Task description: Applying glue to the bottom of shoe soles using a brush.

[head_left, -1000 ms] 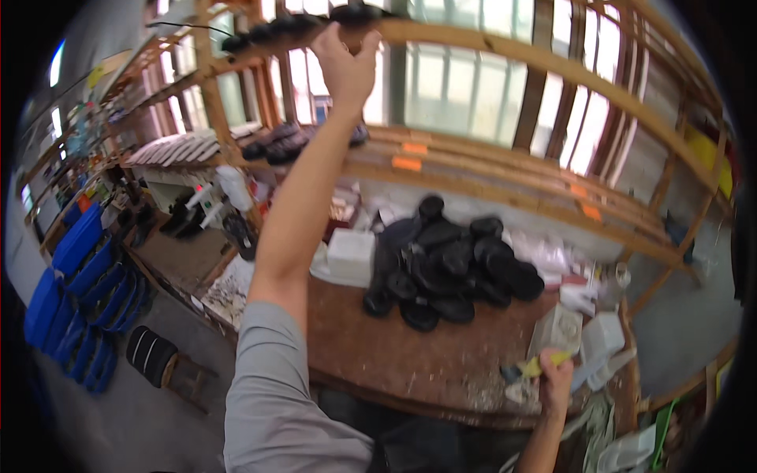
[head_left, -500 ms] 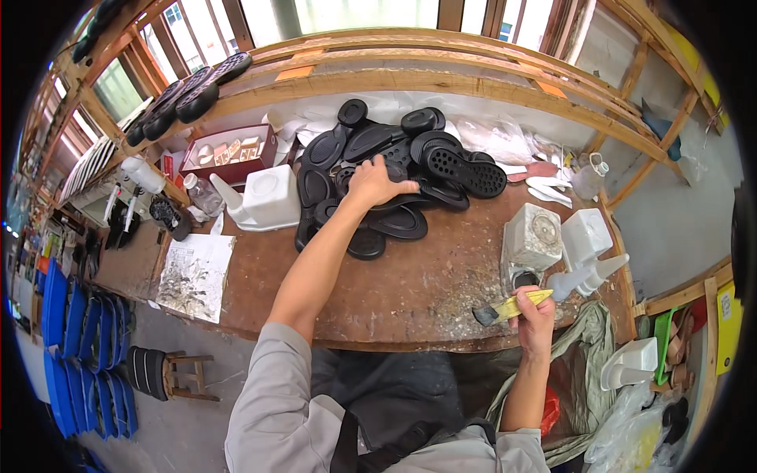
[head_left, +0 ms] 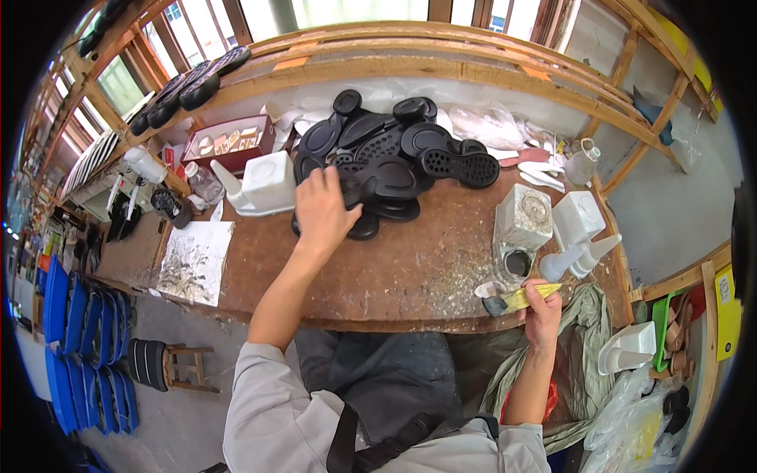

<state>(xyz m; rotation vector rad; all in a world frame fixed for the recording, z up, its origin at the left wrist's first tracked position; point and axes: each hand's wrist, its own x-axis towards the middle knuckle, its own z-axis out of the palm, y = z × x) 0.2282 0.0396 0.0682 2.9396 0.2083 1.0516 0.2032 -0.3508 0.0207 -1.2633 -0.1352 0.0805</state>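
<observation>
My left hand (head_left: 322, 211) is at the near left side of a heap of black shoe soles (head_left: 457, 167). Its thumb and fingers close around the end of one shoe sole (head_left: 390, 180) lying across the top; the fingertips are partly hidden. Over the table's front edge, my right hand (head_left: 542, 311) pinches the yellow handle of a flat brush (head_left: 516, 299). The brush's dark bristles point left. Just beyond it stands a stained white container (head_left: 527, 217) with a round, dark-lined opening low at its front.
On the brown table (head_left: 418, 268) stand white spouted bottles (head_left: 579, 221) at right and another spouted container (head_left: 268, 183) at left. Also at left are a smeared paper sheet (head_left: 197, 260) and a maroon box (head_left: 229, 142). A wooden rack (head_left: 371, 71) runs behind; draped cloth (head_left: 579, 339) hangs front right.
My left hand has drawn back from the middle of the heap toward its near left side, and a shoe sole now lies across the top in its grasp. The brush has shifted slightly right.
</observation>
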